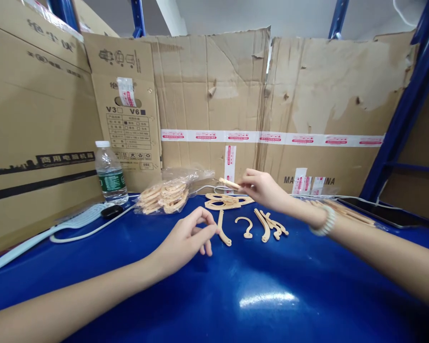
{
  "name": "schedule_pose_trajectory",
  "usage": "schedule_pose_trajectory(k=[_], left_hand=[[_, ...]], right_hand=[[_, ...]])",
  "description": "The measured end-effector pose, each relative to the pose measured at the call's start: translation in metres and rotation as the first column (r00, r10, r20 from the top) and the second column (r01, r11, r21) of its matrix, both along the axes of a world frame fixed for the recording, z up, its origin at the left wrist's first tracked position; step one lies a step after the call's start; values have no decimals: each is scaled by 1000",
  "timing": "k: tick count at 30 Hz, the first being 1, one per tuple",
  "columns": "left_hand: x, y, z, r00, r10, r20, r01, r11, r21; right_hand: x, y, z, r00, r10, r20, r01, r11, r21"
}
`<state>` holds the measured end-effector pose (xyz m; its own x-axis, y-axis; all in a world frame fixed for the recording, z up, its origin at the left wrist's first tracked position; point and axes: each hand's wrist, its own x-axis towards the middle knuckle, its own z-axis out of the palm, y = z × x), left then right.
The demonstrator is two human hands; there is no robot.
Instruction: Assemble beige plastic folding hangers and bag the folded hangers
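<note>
My right hand [259,188] is raised over the back of the blue table, its fingers closed on the end of a short pale wooden hanger piece [229,183]. Lower and to the left, my left hand [191,236] is curled, with thumb and index fingertip pinched at the edge of a slim curved wooden hanger arm [224,233]. To the right of that lie a wooden hanger hook [248,227] and a small group of curved hanger arms [264,226]. Behind them, several flat wooden hanger pieces [218,202] overlap in a pile, partly below my right hand.
A clear plastic bag of wooden pieces [168,195] lies back left, beside a water bottle [110,176]. A light-blue fly swatter [67,224], a small black object [112,211] and a white cable lie left. Back right are more wooden sticks [346,212] and a dark phone-like slab [382,213]. Cardboard walls [214,105] enclose the back.
</note>
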<state>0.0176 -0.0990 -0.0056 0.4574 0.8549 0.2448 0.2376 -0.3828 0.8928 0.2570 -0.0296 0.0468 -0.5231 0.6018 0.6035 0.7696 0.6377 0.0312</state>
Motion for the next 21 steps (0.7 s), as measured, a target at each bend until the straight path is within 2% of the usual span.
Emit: schedule_pose_trajectory(k=[2, 3, 5, 7, 9, 15, 18, 20, 21], left_hand=[[5, 2, 1, 991, -33, 131, 62, 972, -228], [8, 3, 0, 983, -48, 176, 101, 946, -308], [13, 1, -4, 975, -78, 206, 155, 908, -390], [16, -4, -8, 978, -121, 169, 178, 906, -383], [18, -9, -11, 981, -153, 115, 184, 923, -339], [14, -13, -12, 983, -130, 129, 154, 968, -198], [12, -12, -11, 983, -83, 163, 105, 985, -136], [11, -12, -10, 980, -55, 193, 78, 991, -110], [11, -12, -10, 978, -42, 206, 64, 993, -103]], right_hand=[[8, -39, -12, 983, 178, 48, -183, 977, 112], [10, -57, -19, 970, 211, 120, -228, 962, 151], [11, -89, -33, 945, 185, 270, -250, 940, 231], [7, -110, -44, 893, 186, 410, -332, 887, 322], [3, -121, -50, 857, 192, 479, -395, 841, 369], [7, -113, -49, 867, 120, 483, -384, 780, 495], [15, -107, -45, 899, 63, 433, -303, 804, 512], [18, -105, -42, 923, 46, 383, -224, 872, 435], [20, -104, -40, 934, 58, 354, -188, 919, 346]])
